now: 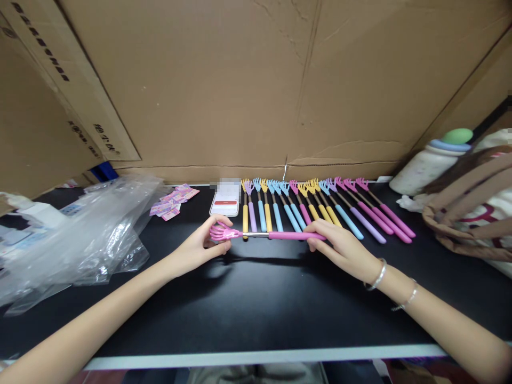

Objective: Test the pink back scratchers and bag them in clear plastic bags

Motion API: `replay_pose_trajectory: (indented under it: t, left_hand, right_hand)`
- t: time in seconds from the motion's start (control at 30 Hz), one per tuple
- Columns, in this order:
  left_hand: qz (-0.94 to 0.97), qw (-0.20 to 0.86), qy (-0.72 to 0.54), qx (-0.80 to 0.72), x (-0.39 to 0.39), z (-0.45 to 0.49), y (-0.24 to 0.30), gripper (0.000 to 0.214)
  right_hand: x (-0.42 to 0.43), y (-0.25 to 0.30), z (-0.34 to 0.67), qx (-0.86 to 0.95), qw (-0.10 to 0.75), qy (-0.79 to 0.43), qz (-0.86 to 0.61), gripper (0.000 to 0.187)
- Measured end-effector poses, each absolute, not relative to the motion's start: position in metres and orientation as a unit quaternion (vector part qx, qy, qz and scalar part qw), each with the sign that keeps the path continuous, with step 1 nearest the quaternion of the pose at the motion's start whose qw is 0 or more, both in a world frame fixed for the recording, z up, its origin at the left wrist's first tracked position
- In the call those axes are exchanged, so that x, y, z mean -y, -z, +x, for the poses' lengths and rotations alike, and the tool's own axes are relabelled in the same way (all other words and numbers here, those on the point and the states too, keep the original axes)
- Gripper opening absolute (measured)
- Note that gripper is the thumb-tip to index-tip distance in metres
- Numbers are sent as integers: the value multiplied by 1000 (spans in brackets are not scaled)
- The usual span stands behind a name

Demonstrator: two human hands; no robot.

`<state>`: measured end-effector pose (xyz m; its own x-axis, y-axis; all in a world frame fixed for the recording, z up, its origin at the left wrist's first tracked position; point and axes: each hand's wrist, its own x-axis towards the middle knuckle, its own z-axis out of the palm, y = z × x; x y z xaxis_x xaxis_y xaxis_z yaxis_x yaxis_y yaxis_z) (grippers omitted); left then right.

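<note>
A pink back scratcher (286, 235) with a hand-shaped head and a metal shaft is held level above the black table. My left hand (204, 240) closes its fingers around the clawed head at the left. At the other end, my right hand (334, 240) grips the pink handle between thumb and fingers. Two silver bracelets circle the right wrist and forearm. Just behind lies a row of back scratchers (296, 213) in yellow, blue, purple and pink, claws toward the cardboard wall. A phone (224, 202) with a lit screen rests left of the row.
Clear plastic bags (92, 229) are heaped on the left, with small pink-purple cards (172, 201) beside them. A white bottle with a green top (428, 165) and a brown bag (452, 224) stand at right. Cardboard (248, 96) walls the back; the table's pale edge (260, 357) runs in front.
</note>
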<state>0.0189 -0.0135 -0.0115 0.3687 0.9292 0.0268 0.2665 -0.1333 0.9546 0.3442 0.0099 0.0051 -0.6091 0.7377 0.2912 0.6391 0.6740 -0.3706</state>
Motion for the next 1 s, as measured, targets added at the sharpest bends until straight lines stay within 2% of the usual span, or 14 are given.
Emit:
replay_pose_trajectory:
  t: [0.5, 1.0]
  left_hand:
    - [663, 494, -343, -445, 14, 20, 9, 34]
    - [699, 429, -342, -458, 17, 21, 5, 30]
  right_hand:
    - [-9, -7, 343, 890, 210, -115, -388, 23]
    - [-11, -6, 344, 893, 211, -94, -385, 24]
